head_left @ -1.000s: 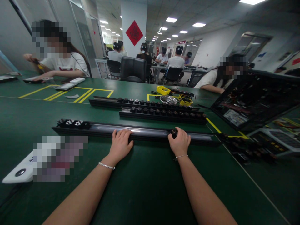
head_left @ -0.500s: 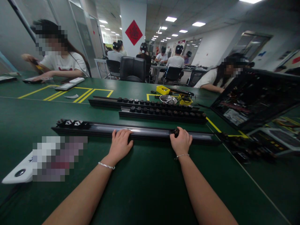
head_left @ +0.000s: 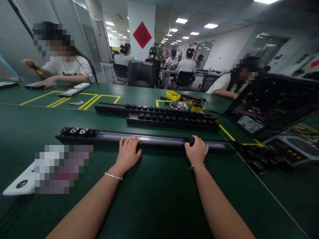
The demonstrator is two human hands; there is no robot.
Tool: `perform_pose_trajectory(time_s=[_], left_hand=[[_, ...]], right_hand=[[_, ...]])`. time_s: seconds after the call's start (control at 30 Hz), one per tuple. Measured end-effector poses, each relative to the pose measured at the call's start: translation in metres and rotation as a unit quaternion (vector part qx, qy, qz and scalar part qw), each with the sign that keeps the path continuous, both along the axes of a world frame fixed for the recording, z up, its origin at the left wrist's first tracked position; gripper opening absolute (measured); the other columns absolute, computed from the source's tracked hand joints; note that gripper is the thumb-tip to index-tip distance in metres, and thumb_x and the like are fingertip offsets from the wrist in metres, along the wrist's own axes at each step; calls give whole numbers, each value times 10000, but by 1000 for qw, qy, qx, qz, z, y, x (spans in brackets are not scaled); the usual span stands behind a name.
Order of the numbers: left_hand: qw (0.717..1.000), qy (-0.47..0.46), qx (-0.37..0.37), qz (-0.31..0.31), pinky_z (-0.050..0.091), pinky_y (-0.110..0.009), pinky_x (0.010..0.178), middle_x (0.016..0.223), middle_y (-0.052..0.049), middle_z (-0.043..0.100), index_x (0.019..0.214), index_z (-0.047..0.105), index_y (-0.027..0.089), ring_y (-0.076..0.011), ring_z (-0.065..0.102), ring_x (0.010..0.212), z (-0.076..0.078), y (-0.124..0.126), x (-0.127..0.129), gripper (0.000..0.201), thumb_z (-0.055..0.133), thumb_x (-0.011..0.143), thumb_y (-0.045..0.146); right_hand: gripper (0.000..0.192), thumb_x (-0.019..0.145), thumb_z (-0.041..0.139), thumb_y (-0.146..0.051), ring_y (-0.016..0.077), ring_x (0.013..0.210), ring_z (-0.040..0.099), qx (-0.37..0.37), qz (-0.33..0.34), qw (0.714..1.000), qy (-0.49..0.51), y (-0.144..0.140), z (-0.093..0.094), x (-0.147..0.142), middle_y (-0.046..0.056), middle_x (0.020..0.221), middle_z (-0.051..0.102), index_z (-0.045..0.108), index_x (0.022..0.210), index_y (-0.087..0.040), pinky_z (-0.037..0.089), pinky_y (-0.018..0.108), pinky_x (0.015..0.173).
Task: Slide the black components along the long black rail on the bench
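A long black rail point(head_left: 161, 140) with a shiny inner channel lies across the green table in front of me. Several black socket modules point(head_left: 78, 130), some with white faces, sit in its left end. My left hand point(head_left: 128, 151) holds the rail near its middle, fingers laid over the near edge and thumb at the side. Farther right, my right hand point(head_left: 196, 151) has its fingers closed around a small black socket module point(head_left: 191, 141) at the channel. The underside of that module is hidden by the hand and rail.
Two more rails point(head_left: 171, 123) filled with modules lie behind. Beyond them are a yellow bin point(head_left: 173, 96) and a metal bowl point(head_left: 178, 106). A white phone-like device point(head_left: 20, 182) lies left; an open black case point(head_left: 274, 103) stands right. Co-workers sit across the table.
My right hand has shifted slightly to the right along the rail, and the black socket module has moved with it. My left hand and the rail stay in place.
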State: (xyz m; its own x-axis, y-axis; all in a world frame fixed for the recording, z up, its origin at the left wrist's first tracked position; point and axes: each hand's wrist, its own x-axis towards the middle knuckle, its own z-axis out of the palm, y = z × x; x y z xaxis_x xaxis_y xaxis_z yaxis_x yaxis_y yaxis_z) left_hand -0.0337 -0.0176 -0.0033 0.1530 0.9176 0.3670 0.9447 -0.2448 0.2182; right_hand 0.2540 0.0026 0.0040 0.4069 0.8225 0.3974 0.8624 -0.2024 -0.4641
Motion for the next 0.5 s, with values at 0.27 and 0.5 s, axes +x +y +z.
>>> perform_pose_trajectory(time_s=[0.27, 0.5], left_hand=[[1000, 5, 6, 4, 176, -525, 1093, 1226, -79, 590, 1160, 530, 223, -261, 465, 1188, -2, 1, 0, 372, 492, 800, 310], [1000, 2, 6, 0, 180, -532, 1090, 1221, -83, 591, 1163, 530, 214, -264, 464, 1186, -2, 1, 0, 374, 490, 802, 305]], right_hand=[[477, 743, 417, -286, 260, 1218, 402, -16, -17, 1000, 12, -1, 3, -2, 119, 1204, 568, 534, 1189, -162, 145, 518, 1075], [475, 750, 411, -310, 259, 1211, 411, -18, -16, 999, 24, 0, 3, 7, 118, 1203, 566, 535, 1186, -166, 123, 506, 1086]])
